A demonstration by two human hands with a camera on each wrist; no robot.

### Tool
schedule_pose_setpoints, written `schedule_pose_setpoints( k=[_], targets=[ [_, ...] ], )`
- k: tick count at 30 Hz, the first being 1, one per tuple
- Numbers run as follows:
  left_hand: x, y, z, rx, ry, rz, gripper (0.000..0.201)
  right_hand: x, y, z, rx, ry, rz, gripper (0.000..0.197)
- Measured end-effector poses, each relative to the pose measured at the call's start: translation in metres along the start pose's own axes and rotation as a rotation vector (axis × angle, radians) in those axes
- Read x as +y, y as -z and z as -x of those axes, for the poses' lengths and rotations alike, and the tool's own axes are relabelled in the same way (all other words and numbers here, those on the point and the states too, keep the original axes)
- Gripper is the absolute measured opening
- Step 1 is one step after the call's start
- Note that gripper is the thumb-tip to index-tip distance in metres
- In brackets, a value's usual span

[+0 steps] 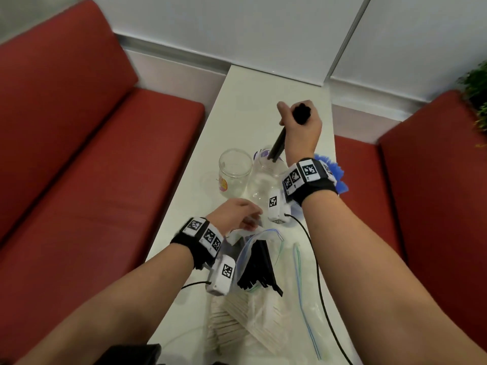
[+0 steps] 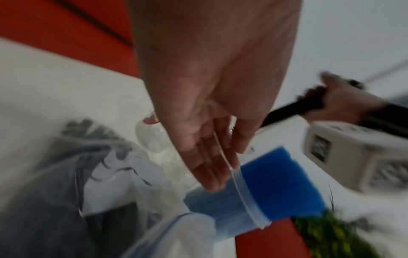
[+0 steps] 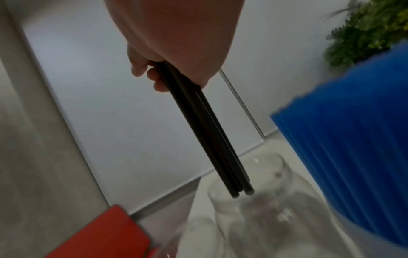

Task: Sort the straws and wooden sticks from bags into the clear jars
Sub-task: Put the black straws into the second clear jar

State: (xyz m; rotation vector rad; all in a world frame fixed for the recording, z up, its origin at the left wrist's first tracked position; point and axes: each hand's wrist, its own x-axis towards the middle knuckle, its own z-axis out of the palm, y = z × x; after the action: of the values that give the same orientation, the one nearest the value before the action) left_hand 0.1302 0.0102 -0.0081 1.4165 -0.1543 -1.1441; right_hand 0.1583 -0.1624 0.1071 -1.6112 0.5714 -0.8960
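My right hand (image 1: 303,127) grips a bunch of black straws (image 1: 278,144) upright over the table. Their lower ends sit at the mouth of a clear jar (image 1: 266,175). In the right wrist view the black straws (image 3: 207,129) point down at the clear jar's rim (image 3: 284,174). A second clear jar (image 1: 233,171), with a coloured label, stands just to the left. My left hand (image 1: 238,213) pinches the rim of a zip bag (image 1: 274,246) that holds more black straws (image 1: 259,264). That zip strip (image 2: 240,183) runs out from between thumb and fingers. A bag of wooden sticks (image 1: 237,317) lies nearest me.
Blue straws (image 1: 333,172) stand behind my right wrist, large at the right of the right wrist view (image 3: 353,148). The narrow white table (image 1: 250,101) lies between red bench seats (image 1: 92,180). A black cable (image 1: 320,280) crosses the table. A plant (image 1: 477,96) stands far right.
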Motion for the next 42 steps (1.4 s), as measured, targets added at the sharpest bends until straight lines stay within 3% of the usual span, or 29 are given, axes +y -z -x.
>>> schedule_pose_setpoints(
  k=[2,5,8,11,14,17,22,25,29,33,37,42],
  targets=[
    [-0.005,-0.005,-0.005,-0.088,-0.132,-0.318,0.013,0.029,-0.006,0.0,-0.018,-0.08,0.055,0.033],
    [-0.023,-0.018,-0.008,-0.304,-0.358,-1.047,0.015,0.066,-0.01,0.002,-0.068,-0.183,0.133,0.034],
    [-0.054,-0.032,-0.014,-0.582,-0.411,-1.541,0.031,0.092,-0.01,0.005,-0.11,-0.243,0.191,0.032],
    [-0.08,-0.04,-0.016,-0.569,-0.485,-1.953,0.042,0.1,-0.01,0.003,-0.113,-0.256,0.255,0.025],
    [-0.09,-0.039,-0.015,-0.515,-0.582,-2.014,0.031,0.099,-0.009,0.001,-0.14,-0.256,0.275,0.019],
    [-0.085,-0.041,-0.02,-0.553,-0.607,-2.061,0.029,0.095,-0.005,0.0,-0.127,-0.265,0.241,0.019],
    [-0.066,-0.042,-0.021,-0.558,-0.402,-1.848,0.029,0.081,0.001,0.006,-0.123,-0.182,0.21,0.017],
    [-0.066,-0.045,-0.013,-0.557,-0.38,-1.911,0.032,0.059,0.004,0.012,-0.121,-0.07,0.184,0.016],
    [-0.078,-0.043,-0.01,-0.561,-0.514,-2.189,0.028,0.028,0.016,0.028,-0.08,0.086,0.066,0.012],
    [-0.089,-0.039,-0.012,-0.45,-0.609,-2.225,0.031,0.024,0.037,0.055,-0.093,0.037,-0.038,0.012],
    [-0.092,-0.035,-0.005,-0.478,-0.611,-2.014,0.03,0.046,0.07,0.098,-0.209,-0.092,-0.059,0.017],
    [-0.057,-0.045,0.002,-0.436,-0.598,-1.593,0.022,0.066,0.115,0.133,-0.201,-0.222,-0.167,0.03]
  ],
)
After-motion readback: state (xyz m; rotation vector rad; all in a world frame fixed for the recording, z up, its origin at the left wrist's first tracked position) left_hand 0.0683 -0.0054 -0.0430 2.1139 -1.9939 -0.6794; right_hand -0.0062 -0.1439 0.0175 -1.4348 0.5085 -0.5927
